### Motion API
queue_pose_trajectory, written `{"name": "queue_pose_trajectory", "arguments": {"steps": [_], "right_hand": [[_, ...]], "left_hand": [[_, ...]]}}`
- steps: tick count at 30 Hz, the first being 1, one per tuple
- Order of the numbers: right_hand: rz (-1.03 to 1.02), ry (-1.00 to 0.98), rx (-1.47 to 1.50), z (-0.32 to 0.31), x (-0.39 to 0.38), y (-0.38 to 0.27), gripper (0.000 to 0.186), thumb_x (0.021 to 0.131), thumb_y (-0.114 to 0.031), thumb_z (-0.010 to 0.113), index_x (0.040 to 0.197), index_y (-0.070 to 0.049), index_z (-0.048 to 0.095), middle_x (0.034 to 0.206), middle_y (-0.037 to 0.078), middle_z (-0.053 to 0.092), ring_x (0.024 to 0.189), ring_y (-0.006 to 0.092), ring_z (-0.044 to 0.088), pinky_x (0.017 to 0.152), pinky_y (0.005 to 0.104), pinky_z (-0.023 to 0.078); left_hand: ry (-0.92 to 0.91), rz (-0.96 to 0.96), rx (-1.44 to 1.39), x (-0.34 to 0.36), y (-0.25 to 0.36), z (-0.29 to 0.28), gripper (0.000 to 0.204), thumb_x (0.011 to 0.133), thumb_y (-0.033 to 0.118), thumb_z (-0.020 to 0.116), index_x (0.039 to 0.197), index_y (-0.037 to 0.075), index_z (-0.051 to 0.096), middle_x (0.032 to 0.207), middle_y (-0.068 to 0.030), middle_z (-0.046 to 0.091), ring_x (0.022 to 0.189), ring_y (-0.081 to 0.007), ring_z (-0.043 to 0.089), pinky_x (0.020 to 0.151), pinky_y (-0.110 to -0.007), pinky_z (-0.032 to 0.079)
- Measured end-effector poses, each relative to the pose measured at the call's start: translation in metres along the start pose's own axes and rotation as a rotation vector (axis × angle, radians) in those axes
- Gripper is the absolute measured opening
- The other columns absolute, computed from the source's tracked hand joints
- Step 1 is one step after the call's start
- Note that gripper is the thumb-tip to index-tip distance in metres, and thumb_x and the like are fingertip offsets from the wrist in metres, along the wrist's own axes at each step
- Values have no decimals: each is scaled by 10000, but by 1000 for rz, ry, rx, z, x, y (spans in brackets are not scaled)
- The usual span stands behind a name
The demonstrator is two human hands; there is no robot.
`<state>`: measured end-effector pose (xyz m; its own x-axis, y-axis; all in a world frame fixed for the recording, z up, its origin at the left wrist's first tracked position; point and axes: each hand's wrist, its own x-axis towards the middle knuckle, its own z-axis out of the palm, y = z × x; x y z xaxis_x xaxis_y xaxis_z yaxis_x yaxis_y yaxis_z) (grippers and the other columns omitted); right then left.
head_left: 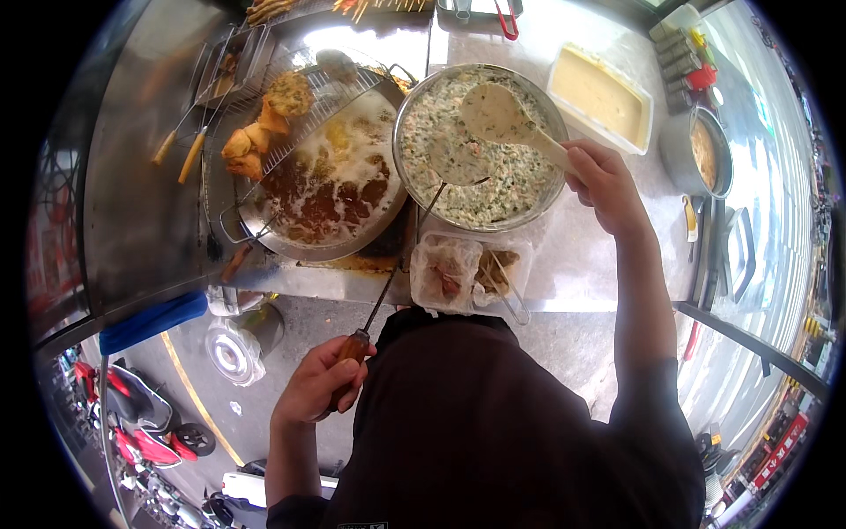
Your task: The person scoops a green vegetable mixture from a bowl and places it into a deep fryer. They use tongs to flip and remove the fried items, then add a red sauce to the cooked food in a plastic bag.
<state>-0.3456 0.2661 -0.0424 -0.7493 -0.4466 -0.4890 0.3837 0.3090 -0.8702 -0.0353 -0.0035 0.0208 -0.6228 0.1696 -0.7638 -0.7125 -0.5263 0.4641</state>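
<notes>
My left hand (317, 379) is closed around the wooden handle of a long metal ladle (381, 298). Its shaft runs up to a shallow head, loaded with chopped vegetable batter, over a large metal bowl (551, 189). Pale batter (493, 198) flecked with green and orange fills that bowl. From the right, my right hand (608, 181) grips the handle of a pale, broad spoon (493, 113). Batter clings to the spoon's face, which is tilted above the bowl close to the ladle head. Whether spoon and ladle touch, I cannot tell.
Left of the bowl, a wok (251, 231) holds bubbling oil, with fried pieces (256, 137) on a wire rack (308, 119) above it. A lined plastic tub (471, 304) sits at the near edge. Yellowish batter fills a white container (639, 132); a metal pot (718, 132) stands far right.
</notes>
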Motion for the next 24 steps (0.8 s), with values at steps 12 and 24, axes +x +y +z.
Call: {"name": "queue_pose_trajectory", "arguments": {"steps": [12,24], "right_hand": [[53,35,261,-8,12,-9,245,922,-188,489,1071,-23,591,628,-3,478,457,43,313,415,194,249],[-399,138,-466,18,-9,3,205,911,-103,492,1034,18,604,621,4,509,572,74,454,543,230,381]], "left_hand": [[-11,42,102,5,-6,-6,260,891,128,506,1103,-22,490,678,-18,503,464,-59,422,429,-186,331],[-18,62,82,3,-7,-6,253,898,122,493,1104,-26,487,673,-21,503,461,-62,423,431,-186,335]]}}
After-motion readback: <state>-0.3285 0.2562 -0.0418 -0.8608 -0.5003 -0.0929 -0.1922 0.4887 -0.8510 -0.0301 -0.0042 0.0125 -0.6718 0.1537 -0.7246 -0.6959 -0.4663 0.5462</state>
